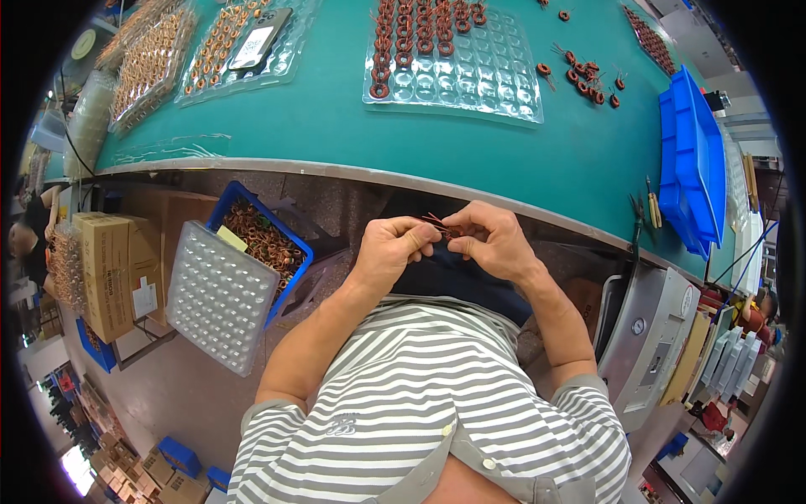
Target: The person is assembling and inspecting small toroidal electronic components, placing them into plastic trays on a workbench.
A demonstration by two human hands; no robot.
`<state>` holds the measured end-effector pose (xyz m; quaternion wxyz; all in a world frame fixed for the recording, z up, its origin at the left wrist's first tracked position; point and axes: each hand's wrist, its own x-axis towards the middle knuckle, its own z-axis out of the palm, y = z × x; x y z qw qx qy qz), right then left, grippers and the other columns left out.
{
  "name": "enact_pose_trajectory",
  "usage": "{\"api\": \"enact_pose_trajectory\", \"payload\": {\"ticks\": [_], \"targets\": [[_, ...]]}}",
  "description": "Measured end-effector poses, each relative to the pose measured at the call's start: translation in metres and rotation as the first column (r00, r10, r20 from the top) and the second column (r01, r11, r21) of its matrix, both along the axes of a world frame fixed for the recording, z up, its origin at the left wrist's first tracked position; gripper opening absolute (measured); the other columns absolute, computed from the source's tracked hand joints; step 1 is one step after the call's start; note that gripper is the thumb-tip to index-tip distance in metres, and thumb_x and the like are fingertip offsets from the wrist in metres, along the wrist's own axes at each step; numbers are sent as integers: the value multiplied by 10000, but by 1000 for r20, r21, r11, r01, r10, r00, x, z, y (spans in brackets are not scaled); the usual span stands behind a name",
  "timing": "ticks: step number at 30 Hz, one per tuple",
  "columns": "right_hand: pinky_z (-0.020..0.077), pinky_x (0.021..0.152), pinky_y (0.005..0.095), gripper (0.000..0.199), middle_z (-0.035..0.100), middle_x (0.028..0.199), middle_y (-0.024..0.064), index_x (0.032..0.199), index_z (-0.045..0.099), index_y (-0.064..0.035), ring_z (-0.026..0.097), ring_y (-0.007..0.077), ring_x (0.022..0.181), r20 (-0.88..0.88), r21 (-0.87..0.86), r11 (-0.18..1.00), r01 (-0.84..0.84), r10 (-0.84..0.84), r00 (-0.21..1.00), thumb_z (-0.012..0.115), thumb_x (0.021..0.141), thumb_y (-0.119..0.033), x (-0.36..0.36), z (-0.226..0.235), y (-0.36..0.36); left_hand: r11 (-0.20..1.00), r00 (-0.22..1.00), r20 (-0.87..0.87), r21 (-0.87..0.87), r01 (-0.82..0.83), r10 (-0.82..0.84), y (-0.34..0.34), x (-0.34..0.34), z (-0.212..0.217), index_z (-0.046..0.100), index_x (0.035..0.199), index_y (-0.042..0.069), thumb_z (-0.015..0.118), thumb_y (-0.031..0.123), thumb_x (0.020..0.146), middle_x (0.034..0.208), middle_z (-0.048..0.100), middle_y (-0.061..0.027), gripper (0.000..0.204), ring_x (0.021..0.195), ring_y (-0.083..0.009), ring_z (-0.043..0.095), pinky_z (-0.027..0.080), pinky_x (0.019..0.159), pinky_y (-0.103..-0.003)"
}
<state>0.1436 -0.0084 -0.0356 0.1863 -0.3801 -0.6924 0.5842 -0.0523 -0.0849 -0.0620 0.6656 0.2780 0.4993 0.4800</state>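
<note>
My left hand (395, 242) and my right hand (495, 240) meet in front of me, just below the near edge of the green table (319, 134). Between their fingertips is a small copper-wire coil (438, 225) with thin reddish leads sticking up. Both hands pinch it, and the fingers cover most of its body. Beyond them on the table lies a clear plastic tray (504, 107) of round pockets, partly filled with dark red ring coils (404, 59). To its right, several loose ring coils (588, 80) lie scattered with their wire ends showing.
Another clear tray (290, 71) holds coils and a phone (262, 38) at the back left. A blue bin (693, 160) stands at the right edge, beside pliers (652, 206). At lower left, an empty pocketed tray (220, 294) leans on a blue crate (304, 252) full of coils.
</note>
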Motion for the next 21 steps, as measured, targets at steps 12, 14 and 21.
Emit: {"api": "enact_pose_trajectory", "payload": {"ticks": [12,14,21], "targets": [[454,628,252,233,580,805,36,926,660,11,565,117,698,-22,38,998,45,-44,999,666,704,79,20,-14,-10,963,938,-339,217,156,-76,2,11,5,708,872,-9,747,185,797,807,722,-110,212,748,-158,683,536,691,-300],[451,621,250,258,581,797,44,920,660,5,566,125,686,56,152,987,-44,36,998,680,678,91,19,-12,-9,966,899,-433,194,169,-71,-1,12,9,699,854,-13,757,195,772,796,718,-117,231,741,-176,689,534,669,-300],[458,588,316,224,546,778,94,888,633,13,561,205,650,161,400,887,-233,183,970,719,696,92,-15,5,-6,933,806,-584,336,132,96,10,5,-11,641,665,-1,803,137,635,672,642,-134,215,636,-266,647,473,556,-376]]}}
